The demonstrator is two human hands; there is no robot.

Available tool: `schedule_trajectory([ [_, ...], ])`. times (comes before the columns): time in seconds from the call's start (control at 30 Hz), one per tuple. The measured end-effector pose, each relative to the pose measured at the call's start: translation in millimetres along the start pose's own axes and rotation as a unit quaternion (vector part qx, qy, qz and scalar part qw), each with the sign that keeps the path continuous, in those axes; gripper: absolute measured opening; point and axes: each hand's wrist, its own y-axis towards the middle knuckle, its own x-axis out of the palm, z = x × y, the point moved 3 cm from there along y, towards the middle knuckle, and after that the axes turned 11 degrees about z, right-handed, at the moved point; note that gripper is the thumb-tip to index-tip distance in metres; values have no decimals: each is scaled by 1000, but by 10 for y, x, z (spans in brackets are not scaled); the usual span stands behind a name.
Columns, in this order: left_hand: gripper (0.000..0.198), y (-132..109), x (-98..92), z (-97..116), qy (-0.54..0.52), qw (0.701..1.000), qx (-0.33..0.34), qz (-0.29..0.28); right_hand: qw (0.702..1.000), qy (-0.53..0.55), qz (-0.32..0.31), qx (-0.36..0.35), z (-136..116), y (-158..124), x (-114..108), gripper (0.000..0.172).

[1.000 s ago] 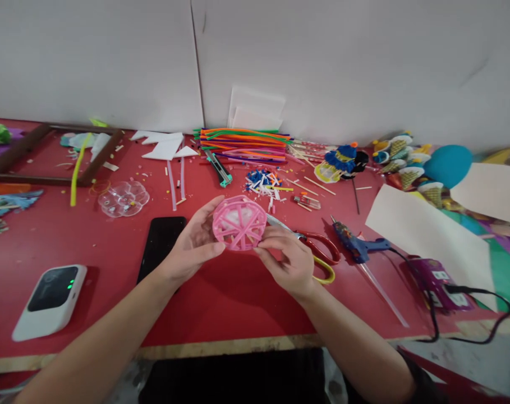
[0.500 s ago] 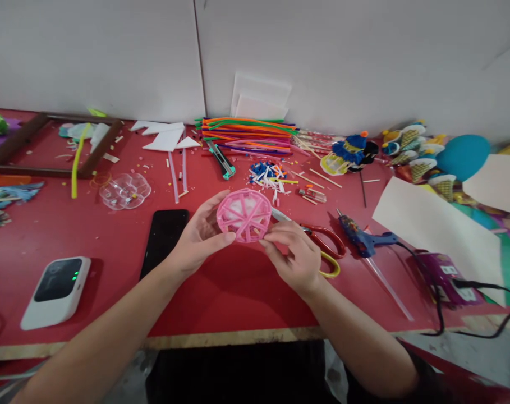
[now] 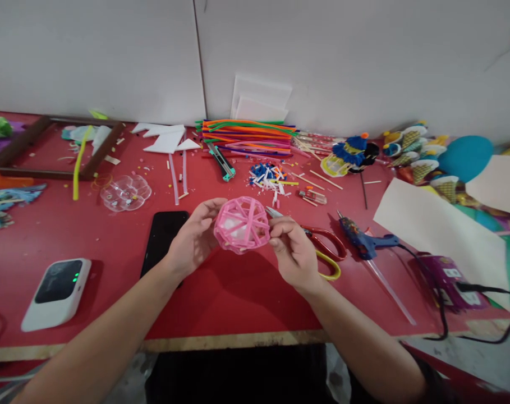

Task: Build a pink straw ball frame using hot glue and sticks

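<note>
Between my two hands, above the red table, is a small round pink basket (image 3: 249, 225) made of strips, with spokes meeting at a hub on the side facing me and whitish material showing through the gaps. My left hand (image 3: 194, 238) curls around its left side, the fingers partly hidden behind it. At the right rim, my right hand (image 3: 294, 248) pinches the basket between thumb and fingers. Scissors (image 3: 328, 244) with red and yellow handles lie partly behind my right hand. A black phone (image 3: 164, 238) lies beside my left hand.
A blue glue gun (image 3: 366, 241) lies right, its cable near a purple box (image 3: 446, 280). Behind are a utility knife (image 3: 221, 161), cut bits (image 3: 267, 177) and colourful pipe cleaners (image 3: 248, 134). A white device (image 3: 56, 294) and clear palette (image 3: 126, 193) are left.
The pink basket has tilted and turned in my hands, so its side wall shows more. Both hands have shifted slightly, my left thumb moving off the front rim.
</note>
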Motion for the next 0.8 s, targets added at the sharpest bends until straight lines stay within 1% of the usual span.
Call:
schedule_trajectory([
  [0.13,61,-59,21,-8,10,999,-17,-28,999,40,-8,33,9,24,5,18],
  [0.23,69,-76,26,-17,27,999,3,-39,993,90,-24,79,55,28,18,20],
  [0.33,69,-64,15,-29,40,998,26,-46,978,153,-38,138,134,1,41,20],
  [0.47,62,-41,-3,-53,48,997,24,-63,956,202,-39,210,228,-47,64,25],
  [0.6,60,-23,7,-82,26,994,2,-102,945,194,-4,262,235,-49,52,27],
  [0.67,57,-9,3,-107,33,994,-5,-108,944,171,22,282,225,-37,33,27],
  [0.73,52,11,-25,-135,66,994,3,-83,948,123,49,288,217,-23,1,26],
  [0.8,50,34,-69,-156,121,991,32,-41,957,61,69,276,209,-6,-38,25],
])
